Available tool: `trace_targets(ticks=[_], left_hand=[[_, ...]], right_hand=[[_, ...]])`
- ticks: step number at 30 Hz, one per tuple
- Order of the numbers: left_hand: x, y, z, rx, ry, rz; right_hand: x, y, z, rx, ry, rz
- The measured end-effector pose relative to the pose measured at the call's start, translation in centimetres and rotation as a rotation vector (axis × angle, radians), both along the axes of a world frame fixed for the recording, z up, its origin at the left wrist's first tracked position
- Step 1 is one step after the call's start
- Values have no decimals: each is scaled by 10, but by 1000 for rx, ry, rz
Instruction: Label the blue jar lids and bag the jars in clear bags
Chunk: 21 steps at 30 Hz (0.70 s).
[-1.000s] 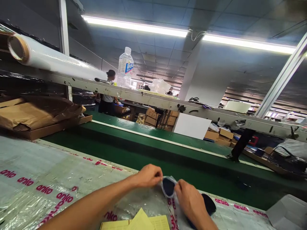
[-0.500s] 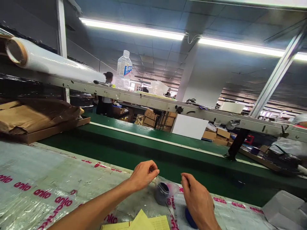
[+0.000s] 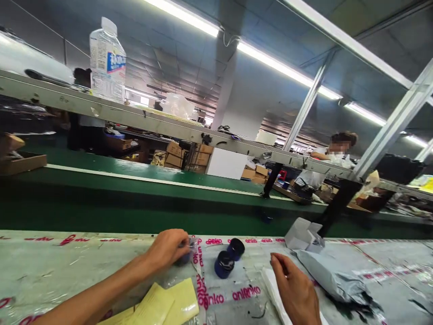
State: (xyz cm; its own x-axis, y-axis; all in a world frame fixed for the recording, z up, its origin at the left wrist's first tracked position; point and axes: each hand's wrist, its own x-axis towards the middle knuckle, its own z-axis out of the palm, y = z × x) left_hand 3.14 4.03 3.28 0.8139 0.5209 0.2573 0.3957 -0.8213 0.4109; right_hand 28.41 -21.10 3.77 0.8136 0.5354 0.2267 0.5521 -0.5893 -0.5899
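My left hand [image 3: 169, 247] is closed, its fingertips on a clear plastic bag [image 3: 192, 244]. A dark blue jar [image 3: 183, 259] is partly hidden beneath that hand and the bag. Two more dark blue jars with black tops, a nearer one [image 3: 223, 265] and a farther one [image 3: 236, 249], stand close together between my hands. My right hand [image 3: 295, 289] has its thumb and fingers curled together above a flat white packet [image 3: 274, 289]; anything inside the fingers is hidden. Folded yellow paper sheets [image 3: 181, 300] lie below my left hand.
An open white box [image 3: 304, 237] and a grey plastic mailer bag [image 3: 333, 275] lie to the right. Beyond the plastic-covered table [image 3: 135, 253] runs a green conveyor belt [image 3: 152, 212]. Above it, a shelf rail [image 3: 162, 122] holds a plastic bottle [image 3: 107, 63]. A person [image 3: 340, 149] is at the far right.
My view has swung right, bringing the mailer bag and a person into sight. My left hand is now over the bagged jar. My right hand has moved off a blue jar to the white packet.
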Motion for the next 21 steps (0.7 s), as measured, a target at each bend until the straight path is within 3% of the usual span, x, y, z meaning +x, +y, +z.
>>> trace_targets(ticks=[4,8,14,21], left_hand=[[-7,2,2,38,-21,91],[-16,0,2,112,-12,104],[-14,-11,7,40,30,65],[-3,-30,9,96,-53,-55]], right_hand=[[26,-36,-28,-253,30,-58],[21,-40,-56,-451,-88,-48],[9,-19,-67,-440,-230,-11],[14,-18,-64,-376,-115,-16]])
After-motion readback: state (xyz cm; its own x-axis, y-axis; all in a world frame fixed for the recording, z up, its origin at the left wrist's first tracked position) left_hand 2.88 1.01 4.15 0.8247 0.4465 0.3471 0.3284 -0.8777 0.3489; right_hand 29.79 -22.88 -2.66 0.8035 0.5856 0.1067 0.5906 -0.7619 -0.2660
